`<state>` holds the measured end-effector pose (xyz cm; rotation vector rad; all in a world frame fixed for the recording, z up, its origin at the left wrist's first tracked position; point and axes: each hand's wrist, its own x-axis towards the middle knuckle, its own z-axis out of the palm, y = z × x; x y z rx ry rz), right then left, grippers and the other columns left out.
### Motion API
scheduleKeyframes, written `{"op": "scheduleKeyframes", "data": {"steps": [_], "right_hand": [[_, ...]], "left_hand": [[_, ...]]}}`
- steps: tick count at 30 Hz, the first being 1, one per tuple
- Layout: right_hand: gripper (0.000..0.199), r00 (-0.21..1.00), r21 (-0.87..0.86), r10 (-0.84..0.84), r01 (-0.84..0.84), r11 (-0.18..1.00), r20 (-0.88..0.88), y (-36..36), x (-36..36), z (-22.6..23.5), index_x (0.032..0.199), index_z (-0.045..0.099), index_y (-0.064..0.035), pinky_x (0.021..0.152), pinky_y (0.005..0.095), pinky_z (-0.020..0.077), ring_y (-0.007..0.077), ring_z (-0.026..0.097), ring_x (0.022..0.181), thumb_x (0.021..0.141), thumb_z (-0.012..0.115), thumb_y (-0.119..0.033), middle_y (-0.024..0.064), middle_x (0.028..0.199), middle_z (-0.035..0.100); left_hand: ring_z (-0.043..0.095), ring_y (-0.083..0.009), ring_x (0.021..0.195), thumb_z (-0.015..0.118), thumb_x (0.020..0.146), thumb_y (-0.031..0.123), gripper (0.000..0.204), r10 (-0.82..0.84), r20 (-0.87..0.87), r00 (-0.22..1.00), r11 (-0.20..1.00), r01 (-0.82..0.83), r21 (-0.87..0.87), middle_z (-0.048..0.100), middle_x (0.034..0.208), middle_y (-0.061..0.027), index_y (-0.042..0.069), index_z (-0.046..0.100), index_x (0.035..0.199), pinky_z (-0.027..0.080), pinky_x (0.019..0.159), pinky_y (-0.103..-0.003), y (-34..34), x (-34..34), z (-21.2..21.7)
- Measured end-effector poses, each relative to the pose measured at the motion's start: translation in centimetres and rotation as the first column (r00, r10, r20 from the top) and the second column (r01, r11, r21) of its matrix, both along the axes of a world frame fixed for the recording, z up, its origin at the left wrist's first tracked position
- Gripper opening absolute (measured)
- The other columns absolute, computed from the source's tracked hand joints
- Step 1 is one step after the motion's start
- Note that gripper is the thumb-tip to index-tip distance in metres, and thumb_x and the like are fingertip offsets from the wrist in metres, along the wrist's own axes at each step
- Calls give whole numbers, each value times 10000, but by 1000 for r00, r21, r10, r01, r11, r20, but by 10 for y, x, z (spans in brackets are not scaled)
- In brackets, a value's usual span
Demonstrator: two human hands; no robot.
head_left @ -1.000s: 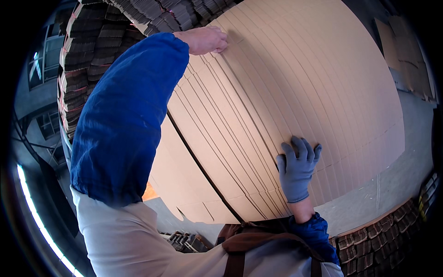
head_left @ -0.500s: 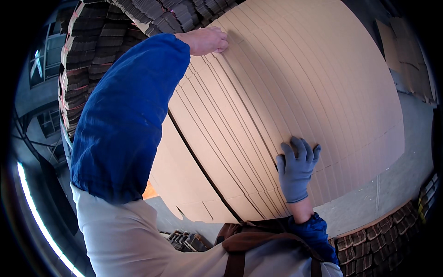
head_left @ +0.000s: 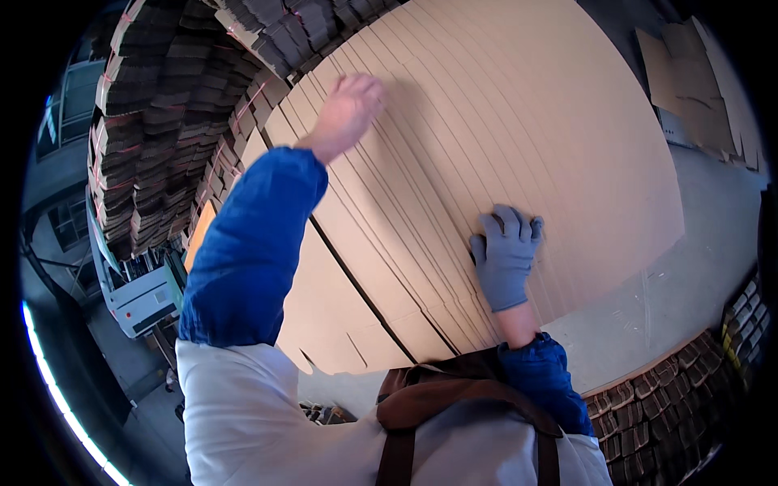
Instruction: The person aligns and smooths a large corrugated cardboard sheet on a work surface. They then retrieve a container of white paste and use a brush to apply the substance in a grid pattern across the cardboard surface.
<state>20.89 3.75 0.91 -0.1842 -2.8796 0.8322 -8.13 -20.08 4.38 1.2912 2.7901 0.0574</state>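
Head view: dark stacks (head_left: 162, 105), grey machine (head_left: 144, 303) left of overlapping cardboard sheets (head_left: 567, 162).

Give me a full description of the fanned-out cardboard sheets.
The cardboard sheets are plain tan, thin and broad, and look like corrugated board. They overlap in a fan, their edges forming many roughly parallel lines that slant from upper left to lower right, with a dark gap between some at the left. Short cuts show near the lower left edge. They fill the middle of the view. The gloved right hand rests on them; the bare, blurred left hand is over their upper part, contact unclear.
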Motion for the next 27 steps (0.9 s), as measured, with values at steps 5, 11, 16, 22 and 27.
{"op": "scheduleKeyframes", "data": {"steps": [5, 11, 16, 22, 27], "right_hand": [[415, 1000, 67, 20, -20, 998, -4, 6, -3, 7, 1211, 636, -172, 1072, 568, 334, 265, 506, 1201, 820, 745, -260, 41, 1268, 556], [379, 997, 17, -35, 36, 999, -65, 50, -19, -2, 1262, 625, -173, 1085, 548, 341, 276, 505, 1239, 896, 686, -250, 60, 1313, 567], [406, 978, 186, 183, -162, 969, -99, 21, -34, -5, 1284, 632, -178, 1096, 594, 302, 298, 440, 1339, 894, 687, -278, 75, 1391, 529], [475, 966, 220, 239, -215, 952, -93, -1, -40, -17, 1299, 639, -178, 1093, 656, 243, 320, 384, 1370, 859, 712, -341, 82, 1438, 476], [521, 968, 212, 236, -213, 954, -87, -3, -40, -18, 1324, 630, -190, 1098, 661, 233, 327, 382, 1377, 837, 728, -345, 87, 1448, 473]], "left_hand": [[393, -289, 1426, 755, 855, 328, 606, 56, 235, 970, 995, -75, 73, 471, 1474, -68, 145, 538, 1390, 311, 1181, -539, 17, 147, 4], [308, -251, 1489, 751, 839, 444, 711, 145, 250, 957, 985, -164, 57, 388, 1558, -35, 183, 495, 1449, 275, 1208, -543, 10, 159, -19], [352, -285, 1463, 781, 805, 427, 740, 110, 207, 972, 987, -131, 95, 417, 1541, -57, 166, 510, 1442, 306, 1189, -537, 11, 160, -22], [372, -287, 1449, 769, 820, 425, 700, 83, 174, 981, 989, -103, 108, 430, 1523, -57, 157, 525, 1418, 311, 1180, -542, 10, 158, -22], [496, -273, 1263, 787, 801, 397, 513, -157, 173, 972, 950, 101, 295, 557, 1276, -34, 143, 624, 1217, 363, 1144, -491, 16, 165, -25]]}}
